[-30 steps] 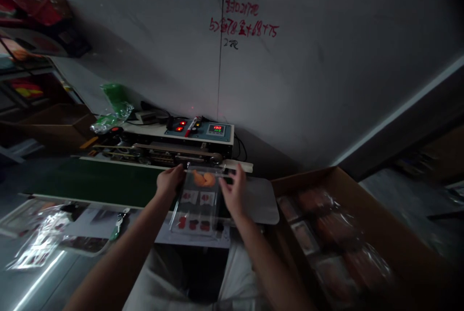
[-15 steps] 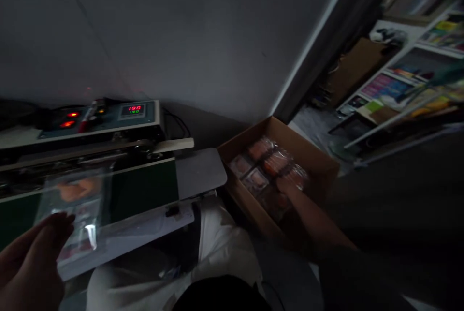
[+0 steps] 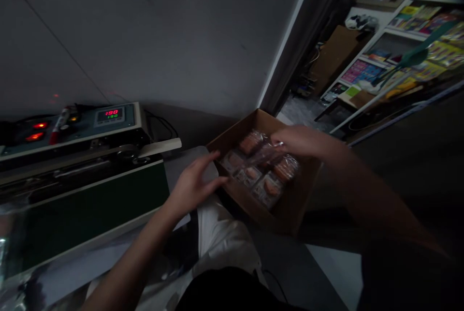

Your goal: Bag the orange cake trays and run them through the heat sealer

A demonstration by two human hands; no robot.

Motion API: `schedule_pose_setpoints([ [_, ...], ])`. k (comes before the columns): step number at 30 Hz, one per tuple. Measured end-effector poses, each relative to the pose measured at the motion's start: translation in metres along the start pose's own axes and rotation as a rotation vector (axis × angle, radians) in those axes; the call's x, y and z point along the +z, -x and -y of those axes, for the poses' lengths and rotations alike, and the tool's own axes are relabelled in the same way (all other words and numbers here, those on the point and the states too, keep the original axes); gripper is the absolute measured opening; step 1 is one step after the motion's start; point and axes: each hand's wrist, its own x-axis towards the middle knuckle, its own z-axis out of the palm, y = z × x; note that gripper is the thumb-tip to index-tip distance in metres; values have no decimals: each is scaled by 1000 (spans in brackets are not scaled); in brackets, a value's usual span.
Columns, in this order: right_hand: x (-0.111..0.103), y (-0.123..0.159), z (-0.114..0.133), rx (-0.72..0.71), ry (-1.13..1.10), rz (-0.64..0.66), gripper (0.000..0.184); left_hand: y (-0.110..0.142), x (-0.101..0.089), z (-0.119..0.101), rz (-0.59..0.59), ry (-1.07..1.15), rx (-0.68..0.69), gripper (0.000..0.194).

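A cardboard box (image 3: 250, 204) holds clear plastic packets (image 3: 268, 189) with orange-pink items inside, set in rows. Over its far side, my right hand (image 3: 295, 139) is closed on the edge of a clear packet (image 3: 263, 154), which is smeared by motion. My left hand (image 3: 194, 183) is open, thumb and fingers apart, at the box's left wall and above the end plate of the sealing machine (image 3: 116, 141). It holds nothing. Another clear bag (image 3: 12, 238) lies at the left end of the machine's green belt (image 3: 97, 209).
A control panel (image 3: 83, 125) with red lights and a lit display sits along the grey wall (image 3: 163, 35). A red-and-white marker (image 3: 60, 125) rests on it. Shelves with colourful packs (image 3: 366, 70) stand beyond the doorway at right. My legs (image 3: 224, 238) are below the belt.
My left hand has moved right from the bag on the machine to the box's edge. My right hand has shifted to the box's far side and lifted a packet. The view has turned right.
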Motion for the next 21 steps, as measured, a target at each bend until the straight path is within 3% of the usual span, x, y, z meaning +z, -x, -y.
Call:
schedule_pose_setpoints([
  [2, 6, -7, 49, -67, -119, 187, 30, -26, 23, -24, 54, 114, 135, 77],
  [3, 13, -11, 72, -114, -175, 257, 27, -36, 29, -32, 71, 139, 174, 77],
  [5, 33, -19, 107, -246, -289, 258, 18, -44, 28, -40, 89, 150, 154, 61],
  [7, 56, -26, 126, -356, -409, 160, 17, -38, 12, -34, 43, 194, 25, 44],
  [10, 103, -23, 127, -324, -600, 51, 32, -13, -24, -6, -129, 359, -196, 39],
  [12, 145, -8, 117, -151, -702, 204, 46, 6, -46, 19, -258, 477, -288, 43],
  [13, 168, 3, 110, -43, -742, 359, 54, 13, -55, 31, -318, 524, -315, 45],
  [15, 213, 28, 99, 50, -810, 541, 71, 23, -70, 54, -412, 575, -338, 49],
  [18, 264, 58, 91, -24, -828, 462, 87, 28, -87, 78, -462, 606, -344, 52],
  [21, 288, 66, 88, -138, -764, 327, 69, 29, -103, 89, -559, 690, -376, 49],
])
